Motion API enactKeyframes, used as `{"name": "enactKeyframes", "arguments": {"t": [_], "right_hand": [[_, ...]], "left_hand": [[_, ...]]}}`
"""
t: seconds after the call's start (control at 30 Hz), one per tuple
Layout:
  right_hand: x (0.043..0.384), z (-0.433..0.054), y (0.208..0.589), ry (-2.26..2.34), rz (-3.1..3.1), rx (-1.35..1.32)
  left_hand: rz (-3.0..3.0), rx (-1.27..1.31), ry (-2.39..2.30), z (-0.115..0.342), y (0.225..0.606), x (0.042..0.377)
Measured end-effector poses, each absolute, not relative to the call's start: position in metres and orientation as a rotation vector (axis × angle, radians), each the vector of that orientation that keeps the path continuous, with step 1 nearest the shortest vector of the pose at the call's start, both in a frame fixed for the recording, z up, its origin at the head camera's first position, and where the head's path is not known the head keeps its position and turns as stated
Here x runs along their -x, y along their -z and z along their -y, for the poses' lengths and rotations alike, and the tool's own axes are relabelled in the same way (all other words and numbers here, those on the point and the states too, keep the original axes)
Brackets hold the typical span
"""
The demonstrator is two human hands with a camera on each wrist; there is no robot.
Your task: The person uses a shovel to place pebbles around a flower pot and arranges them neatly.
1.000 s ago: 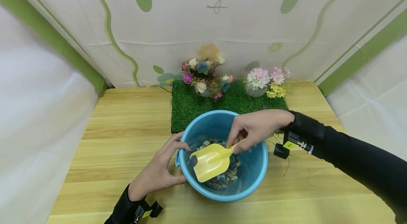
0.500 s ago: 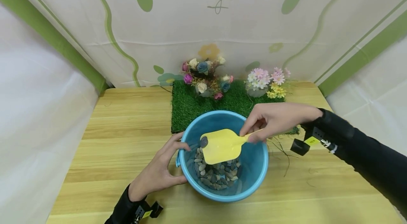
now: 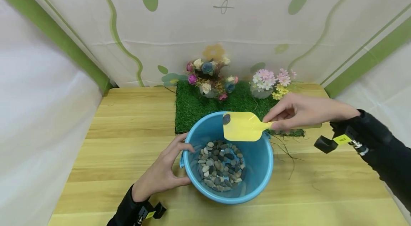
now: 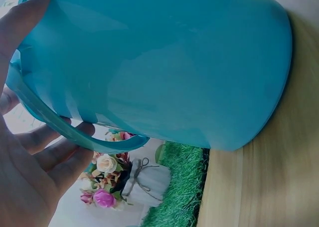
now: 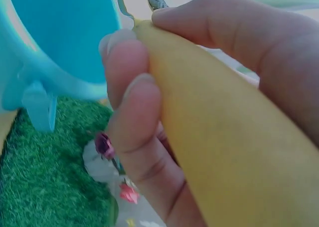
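Right hand [image 3: 300, 111] is gripping a yellow plastic scoop [image 3: 244, 127], left hand [image 3: 162, 169] a round blue bucket [image 3: 258, 165]. Below both, wood-grain tabletop [image 3: 126, 131] is stretching.

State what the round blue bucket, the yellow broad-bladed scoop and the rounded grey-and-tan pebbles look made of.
Blue bucket: probably glossy plastic, given its even colour and glints. Yellow scoop: likely plastic too, smooth, with soft sheen and uniform colour. Rounded pebbles: apparently natural stone, mostly matte, irregular shapes, mixed tones.
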State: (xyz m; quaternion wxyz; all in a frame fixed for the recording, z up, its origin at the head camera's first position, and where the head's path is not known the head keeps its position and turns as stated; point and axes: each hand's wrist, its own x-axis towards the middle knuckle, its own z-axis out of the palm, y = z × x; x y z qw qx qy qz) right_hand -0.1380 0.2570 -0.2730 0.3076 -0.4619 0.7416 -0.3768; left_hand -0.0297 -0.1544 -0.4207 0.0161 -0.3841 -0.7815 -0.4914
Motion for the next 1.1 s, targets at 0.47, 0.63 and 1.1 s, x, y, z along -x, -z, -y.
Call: {"name": "enactKeyframes", "arguments": {"t": [0.47, 0.63, 1.1], "right_hand": [[0.138, -0.326, 0.281, 1.022, -2.221, 1.022], [0.137, -0.350, 0.290, 0.993, -2.321, 0.834], [0.146, -0.398, 0.365, 1.083, -2.284, 0.667]], "left_hand": [[2.425, 1.205, 1.523, 0.154, 0.422, 0.029], [2.425, 1.201, 1.535, 0.154, 0.421, 0.029], [2.430, 1.195, 1.526, 0.154, 0.419, 0.030]]}}
